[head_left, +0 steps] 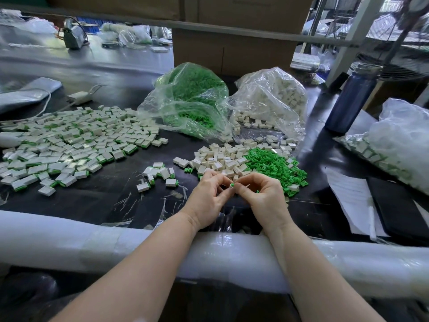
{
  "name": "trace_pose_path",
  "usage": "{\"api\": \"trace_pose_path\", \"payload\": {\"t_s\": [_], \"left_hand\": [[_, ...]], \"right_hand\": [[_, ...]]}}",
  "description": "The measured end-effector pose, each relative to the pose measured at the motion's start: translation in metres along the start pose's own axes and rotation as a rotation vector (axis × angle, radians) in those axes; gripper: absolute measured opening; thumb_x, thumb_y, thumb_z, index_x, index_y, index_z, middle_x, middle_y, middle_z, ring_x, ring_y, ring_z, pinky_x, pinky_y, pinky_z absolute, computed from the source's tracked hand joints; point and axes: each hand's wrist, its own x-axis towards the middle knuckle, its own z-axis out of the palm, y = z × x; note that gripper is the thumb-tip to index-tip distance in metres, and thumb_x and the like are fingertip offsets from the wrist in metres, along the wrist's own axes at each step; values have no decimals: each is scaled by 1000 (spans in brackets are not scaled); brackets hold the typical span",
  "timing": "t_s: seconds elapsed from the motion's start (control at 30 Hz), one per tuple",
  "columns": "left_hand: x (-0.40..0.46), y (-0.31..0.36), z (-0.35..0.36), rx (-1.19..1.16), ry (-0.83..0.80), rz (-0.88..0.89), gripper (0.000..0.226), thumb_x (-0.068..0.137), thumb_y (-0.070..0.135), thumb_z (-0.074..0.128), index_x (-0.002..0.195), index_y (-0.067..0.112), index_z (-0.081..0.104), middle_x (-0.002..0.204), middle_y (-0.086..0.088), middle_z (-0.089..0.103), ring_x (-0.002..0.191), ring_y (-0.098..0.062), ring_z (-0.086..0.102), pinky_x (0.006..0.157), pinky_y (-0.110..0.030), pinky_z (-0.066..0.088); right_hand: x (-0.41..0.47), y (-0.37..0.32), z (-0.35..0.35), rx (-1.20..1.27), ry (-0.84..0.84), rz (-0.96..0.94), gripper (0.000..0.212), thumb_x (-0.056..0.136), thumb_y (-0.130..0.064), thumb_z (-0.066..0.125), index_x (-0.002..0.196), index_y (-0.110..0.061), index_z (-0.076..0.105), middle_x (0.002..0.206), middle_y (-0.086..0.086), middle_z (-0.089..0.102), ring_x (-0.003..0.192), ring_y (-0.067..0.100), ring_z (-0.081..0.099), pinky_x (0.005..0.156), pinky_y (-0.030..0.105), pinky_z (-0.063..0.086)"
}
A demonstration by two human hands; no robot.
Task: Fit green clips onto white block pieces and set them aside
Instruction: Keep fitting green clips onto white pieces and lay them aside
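The black table [97,196] holds many things. Just past the hands sit a pile of white blocks [220,160] and a pile of green clips [274,166]. Far to their left lies a big spread of finished blocks [69,140]. Farther back sit two clear bags [192,101].

Dark blue bottle [352,98] upright at right on the black surface [97,191]. Cardboard box [232,49] at back centre. White paper sheets [350,201] beside a black folder [399,210], right. White charger with cable [80,97] at left. White padded rail [92,240] along the near edge.
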Motion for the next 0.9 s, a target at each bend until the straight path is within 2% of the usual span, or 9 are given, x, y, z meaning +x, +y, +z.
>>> {"api": "trace_pose_path", "payload": {"t_s": [0.07,0.23,0.3,0.4,0.5,0.6,0.67,0.77,0.9], "left_hand": [[0,-1,1,1,-3,1,16,89,13,59,98,0,62,109,-11,47,80,-15,50,80,-20,44],[1,-3,1,10,1,5,14,89,15,59,99,6,63,98,0,49,76,-9,49,76,-13,42],[1,-3,1,-10,3,-2,11,89,15,59,98,9,64,90,6,53,78,-8,53,74,-10,42],[0,-5,1,-66,32,-34,8,88,14,62,95,12,65,88,2,65,85,-12,61,80,-17,47],[1,-6,0,-62,151,-86,14,87,13,63,100,13,66,84,4,65,81,-12,62,81,-22,50],[2,-7,-3,-72,284,-138,19,88,11,60,107,15,64,78,10,60,70,-11,61,73,-26,54],[3,-9,-5,-90,376,-171,18,89,9,59,105,16,65,80,6,63,66,-13,62,70,-26,56],[4,-12,-8,-46,525,-208,17,88,7,59,100,16,68,95,-7,65,72,-8,60,65,-6,47],[4,-11,-13,-7,612,-256,18,86,3,61,102,10,68,114,-8,50,83,-11,57,78,-5,37]], "right_hand": [[0,0,0,-34,4,-14,6,76,0,71,73,-5,69,76,11,67,65,8,56,63,13,45],[1,2,1,-99,-25,49,4,85,-7,64,81,-7,64,81,8,65,78,18,59,75,30,48],[1,2,1,-89,-29,59,5,85,-7,64,80,-8,64,81,7,65,78,18,58,76,30,48],[0,0,1,-88,-12,28,7,84,-8,65,78,-11,65,78,4,65,73,12,58,71,20,46],[0,0,-2,-82,101,18,8,84,-10,66,77,-14,65,71,-4,64,67,3,56,64,10,44],[4,5,-7,-114,305,75,10,85,-14,66,76,-14,65,68,-5,62,66,9,56,61,15,44],[6,8,-11,-137,435,133,12,85,-15,65,74,-14,64,67,-3,60,69,16,55,66,24,44],[7,10,-13,-176,530,199,12,86,-16,64,75,-15,62,77,6,64,74,18,54,71,29,42],[7,10,-14,-255,543,269,11,84,-16,64,75,-20,61,86,4,65,84,21,57,89,44,44]]}}
